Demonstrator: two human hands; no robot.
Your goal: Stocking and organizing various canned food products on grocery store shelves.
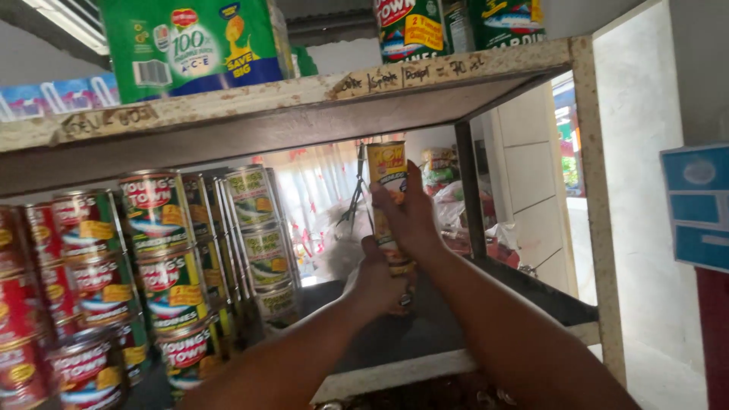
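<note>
Right hand (414, 216) fingers wrapped round the upper yellow can (387, 168); left hand (377, 282) fingers clasping the lower cans (395, 258) beneath, above the shelf (395, 372).

At nine o'clock from me, red-and-green labelled cans (156, 262) stand stacked on the dark shelf (425, 334). At eleven o'clock a green juice carton pack (190, 42) tops the upper wooden shelf board (304, 99); a blue sign (697, 205) hangs at three o'clock.

Worn shelf in a bright storeroom
A chipped, cream-painted shelf (304, 99) on a rusty frame; white wall (645, 91) at right; daylight through pale curtains (319, 182) behind.
</note>
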